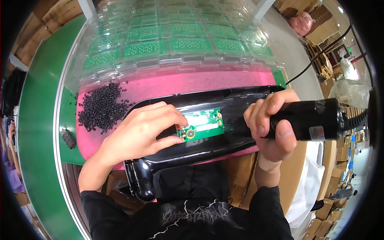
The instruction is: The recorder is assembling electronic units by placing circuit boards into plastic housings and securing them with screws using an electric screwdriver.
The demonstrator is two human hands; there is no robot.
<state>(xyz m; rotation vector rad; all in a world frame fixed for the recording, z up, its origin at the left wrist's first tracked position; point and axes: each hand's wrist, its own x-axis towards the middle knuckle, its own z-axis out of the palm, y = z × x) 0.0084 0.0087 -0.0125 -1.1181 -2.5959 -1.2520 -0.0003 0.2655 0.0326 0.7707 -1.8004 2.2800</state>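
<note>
A long black plastic housing (200, 151) lies across the bench in front of me, its open side up. Inside it sits a green circuit board (206, 129) with a round metal-rimmed part near its left end. My left hand (146, 130) reaches over the housing's left half, with thumb and fingertips closed on the board's left end. In my right fist (274, 122) is a black cylindrical electric screwdriver (308, 119), held sideways with a ribbed cord at its rear. Its front end points left toward the board's right edge; the tip is hard to make out against the black housing.
A pink mat (168, 85) covers the bench. On its left lies a heap of small black pieces (102, 107), apparently screws. Behind stand clear plastic trays (168, 44) holding green boards. A small dark object (69, 139) lies left of the mat. Cartons (326, 176) are at right.
</note>
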